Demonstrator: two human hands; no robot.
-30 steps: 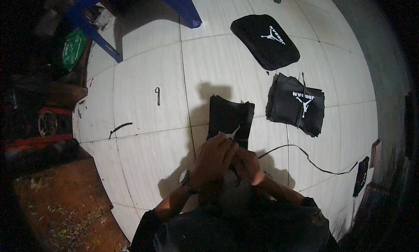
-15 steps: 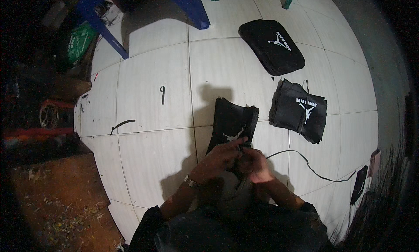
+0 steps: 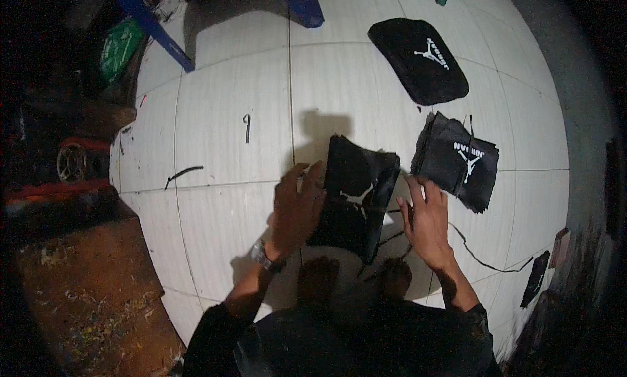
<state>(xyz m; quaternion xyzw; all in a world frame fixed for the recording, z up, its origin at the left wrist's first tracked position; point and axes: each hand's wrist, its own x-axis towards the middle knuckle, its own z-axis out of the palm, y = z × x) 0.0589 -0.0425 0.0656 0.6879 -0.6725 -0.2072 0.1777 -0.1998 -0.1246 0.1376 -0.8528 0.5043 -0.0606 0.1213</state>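
A stack of black cut pieces [image 3: 349,230] with a white figure print lies on the floor before me, a narrow black strip [image 3: 375,210] running across its middle. My left hand [image 3: 297,206] is at its left edge, fingers parted and curved; firm contact cannot be made out. To the right, my right hand [image 3: 428,223] is open, fingers apart, close to the strip where it leaves the stack. Loose strip ends trail below the stack near my feet. Beyond my right hand lies a second stack of black printed pieces [image 3: 447,154], bound by its own strip.
A stack of rounded black pieces [image 3: 418,63] lies farther back. A long thin cord [image 3: 480,263] runs right toward a small black piece [image 3: 535,279]. Strip scraps [image 3: 247,129] dot the tiles. Blue stool legs [image 3: 163,41] stand at the back; a stained brown board [image 3: 85,292] is lower left.
My hands were together over the near end of the stack; now they are apart, one on each side. The printed figure and crossing strip show more fully, and the view has shifted slightly.
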